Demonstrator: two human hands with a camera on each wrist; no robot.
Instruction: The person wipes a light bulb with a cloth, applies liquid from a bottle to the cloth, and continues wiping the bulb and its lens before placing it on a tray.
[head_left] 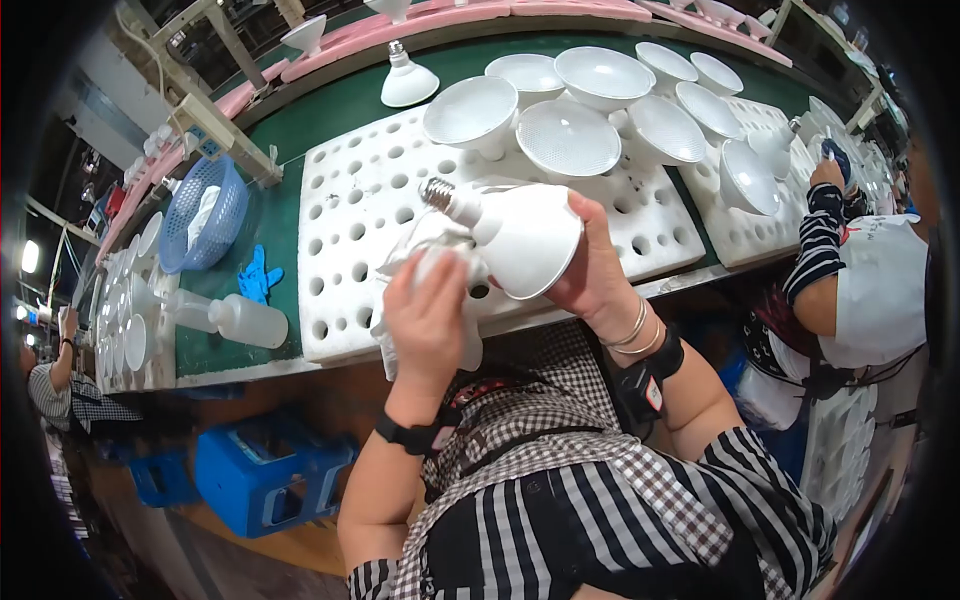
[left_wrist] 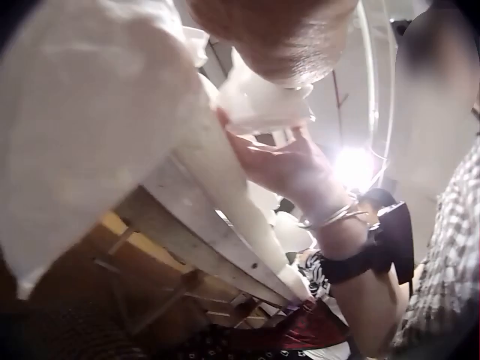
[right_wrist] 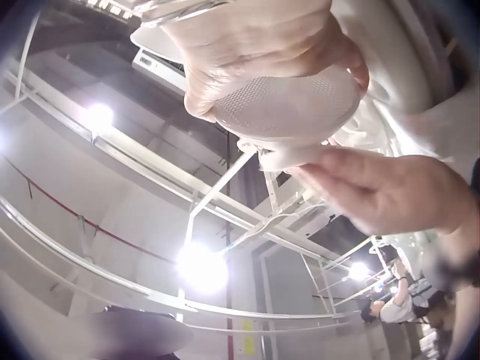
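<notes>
In the head view my right hand (head_left: 598, 265) grips a white reflector light bulb (head_left: 535, 240) round its wide rim. The bulb is tilted, its metal screw base (head_left: 447, 198) pointing up and left. My left hand (head_left: 428, 315) pinches a white cloth (head_left: 408, 250) against the bulb's neck, and part of the cloth hangs below the fingers. The right wrist view shows the bulb's dimpled lens (right_wrist: 289, 109) under the right hand, with the left hand (right_wrist: 382, 187) and cloth at the neck. Large and blurred, the cloth (left_wrist: 90, 112) fills the left of the left wrist view.
A white foam tray (head_left: 345, 245) with round holes lies on the green bench, several bulbs (head_left: 568, 138) standing in it. To the left are a blue basket (head_left: 203, 215), a blue glove (head_left: 260, 275) and a white bottle (head_left: 250, 322). Another person (head_left: 865, 270) works at the right.
</notes>
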